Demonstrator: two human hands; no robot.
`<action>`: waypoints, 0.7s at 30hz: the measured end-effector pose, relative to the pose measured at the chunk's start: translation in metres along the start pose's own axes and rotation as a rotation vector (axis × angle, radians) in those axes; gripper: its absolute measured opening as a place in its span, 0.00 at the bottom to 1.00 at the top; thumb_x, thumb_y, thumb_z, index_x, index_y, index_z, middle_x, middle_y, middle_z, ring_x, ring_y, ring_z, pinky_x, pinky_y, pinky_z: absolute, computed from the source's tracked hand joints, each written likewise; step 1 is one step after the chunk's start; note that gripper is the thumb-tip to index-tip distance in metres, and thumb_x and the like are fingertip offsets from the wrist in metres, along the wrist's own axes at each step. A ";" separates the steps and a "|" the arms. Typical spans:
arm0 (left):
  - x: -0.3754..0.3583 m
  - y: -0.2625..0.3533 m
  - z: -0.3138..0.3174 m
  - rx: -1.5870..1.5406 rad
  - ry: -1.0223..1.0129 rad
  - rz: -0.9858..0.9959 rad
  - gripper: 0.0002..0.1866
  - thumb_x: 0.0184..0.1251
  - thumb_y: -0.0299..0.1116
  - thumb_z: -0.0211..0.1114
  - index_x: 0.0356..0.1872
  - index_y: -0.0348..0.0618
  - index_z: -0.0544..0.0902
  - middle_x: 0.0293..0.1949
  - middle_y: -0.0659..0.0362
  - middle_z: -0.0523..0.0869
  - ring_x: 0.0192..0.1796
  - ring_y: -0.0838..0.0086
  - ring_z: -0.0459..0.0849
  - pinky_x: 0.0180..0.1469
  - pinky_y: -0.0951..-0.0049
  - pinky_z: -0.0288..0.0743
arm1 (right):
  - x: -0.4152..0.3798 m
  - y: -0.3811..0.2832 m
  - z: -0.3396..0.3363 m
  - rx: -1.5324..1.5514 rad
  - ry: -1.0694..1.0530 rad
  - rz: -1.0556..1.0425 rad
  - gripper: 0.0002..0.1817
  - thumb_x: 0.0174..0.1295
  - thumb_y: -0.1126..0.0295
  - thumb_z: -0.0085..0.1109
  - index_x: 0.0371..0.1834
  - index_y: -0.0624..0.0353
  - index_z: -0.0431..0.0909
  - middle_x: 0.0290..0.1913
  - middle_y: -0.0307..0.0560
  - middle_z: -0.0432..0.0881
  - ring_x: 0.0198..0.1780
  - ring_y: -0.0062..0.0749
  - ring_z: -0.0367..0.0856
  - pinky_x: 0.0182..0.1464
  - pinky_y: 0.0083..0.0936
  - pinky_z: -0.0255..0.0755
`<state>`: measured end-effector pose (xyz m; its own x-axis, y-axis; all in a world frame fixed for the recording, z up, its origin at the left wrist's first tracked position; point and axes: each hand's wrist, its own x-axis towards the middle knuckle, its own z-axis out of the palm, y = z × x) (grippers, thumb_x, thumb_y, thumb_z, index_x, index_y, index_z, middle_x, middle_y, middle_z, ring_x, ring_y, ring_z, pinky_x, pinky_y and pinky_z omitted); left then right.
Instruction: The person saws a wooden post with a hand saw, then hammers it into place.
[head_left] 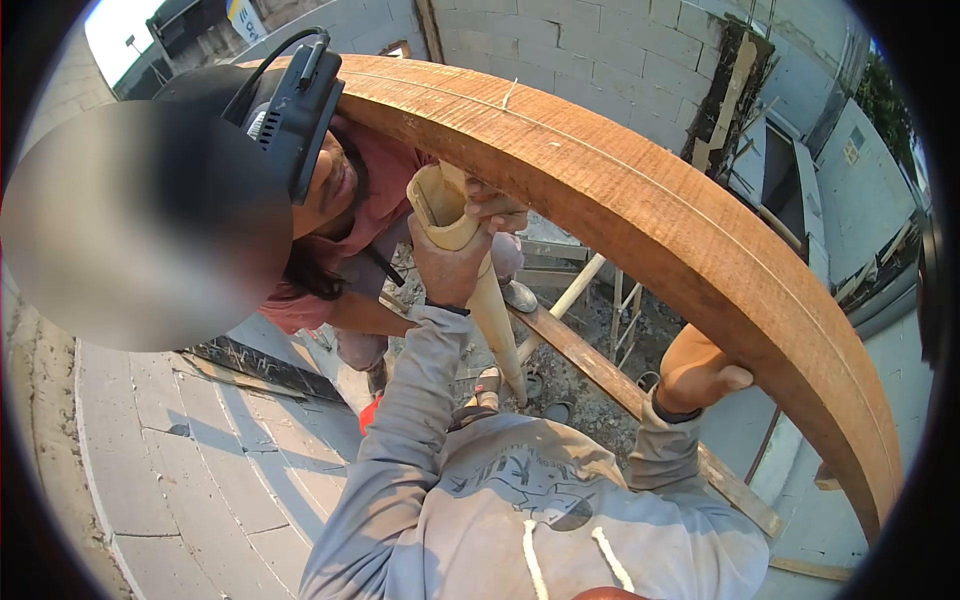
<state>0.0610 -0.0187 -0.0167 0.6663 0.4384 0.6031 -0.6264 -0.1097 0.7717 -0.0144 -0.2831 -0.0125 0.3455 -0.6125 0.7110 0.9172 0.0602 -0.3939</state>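
A long reddish wooden beam (600,185) looks curved as it runs from upper left to lower right. My left hand (450,262) is wrapped round the upper end of a bamboo pole (490,320), whose open, notched top shows beside the beam. A co-worker's fingers touch the pole top and the beam's underside. On the right, my right hand (700,372) grips the beam's lower edge, thumb on the near face and the other fingers hidden behind it. A thin string (660,185) lies along the beam's top face.
A co-worker in a red shirt (365,225) is close on the left, with a head-worn device. Block walls (590,60) stand behind and at lower left (180,480). Below are a plank (590,365), bamboo poles and rubble. A pale panel (865,190) leans at the right.
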 end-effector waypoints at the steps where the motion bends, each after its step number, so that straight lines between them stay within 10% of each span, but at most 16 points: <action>1: 0.001 -0.002 -0.001 -0.006 -0.055 -0.021 0.38 0.49 0.21 0.74 0.62 0.36 0.62 0.52 0.53 0.76 0.52 0.71 0.79 0.51 0.73 0.79 | -0.006 0.010 -0.026 0.037 -0.175 0.034 0.40 0.65 0.44 0.57 0.74 0.53 0.57 0.73 0.42 0.62 0.72 0.35 0.63 0.72 0.42 0.57; 8: 0.002 -0.003 -0.005 -0.014 -0.105 0.000 0.35 0.51 0.17 0.68 0.62 0.36 0.62 0.52 0.53 0.76 0.51 0.72 0.79 0.49 0.75 0.79 | -0.015 0.030 -0.078 -0.109 -0.036 0.395 0.29 0.65 0.56 0.63 0.65 0.58 0.70 0.65 0.42 0.73 0.66 0.36 0.70 0.69 0.37 0.60; 10: 0.001 -0.006 -0.004 -0.062 -0.093 -0.052 0.35 0.51 0.16 0.66 0.62 0.37 0.62 0.52 0.53 0.75 0.51 0.72 0.79 0.50 0.73 0.78 | -0.002 0.006 -0.075 -0.706 -0.546 0.584 0.26 0.64 0.59 0.64 0.60 0.63 0.74 0.58 0.48 0.79 0.59 0.37 0.77 0.63 0.33 0.67; 16: 0.004 -0.025 -0.012 -0.066 -0.150 -0.065 0.34 0.52 0.18 0.66 0.61 0.37 0.61 0.54 0.52 0.74 0.52 0.71 0.78 0.52 0.73 0.77 | 0.078 -0.145 0.026 -0.279 -1.325 0.385 0.27 0.54 0.57 0.72 0.50 0.68 0.80 0.42 0.59 0.84 0.47 0.41 0.85 0.51 0.33 0.77; 21: -0.001 -0.019 -0.008 0.027 -0.064 -0.061 0.32 0.51 0.25 0.72 0.56 0.35 0.64 0.49 0.51 0.78 0.48 0.69 0.81 0.51 0.71 0.78 | 0.137 -0.196 0.042 -0.552 -1.046 0.083 0.23 0.56 0.62 0.71 0.49 0.67 0.79 0.40 0.57 0.84 0.44 0.41 0.85 0.49 0.35 0.78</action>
<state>0.0692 -0.0096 -0.0334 0.7281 0.3876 0.5654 -0.5728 -0.1090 0.8124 -0.1385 -0.3457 0.1867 0.6296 0.3345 0.7012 0.7631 -0.4355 -0.4775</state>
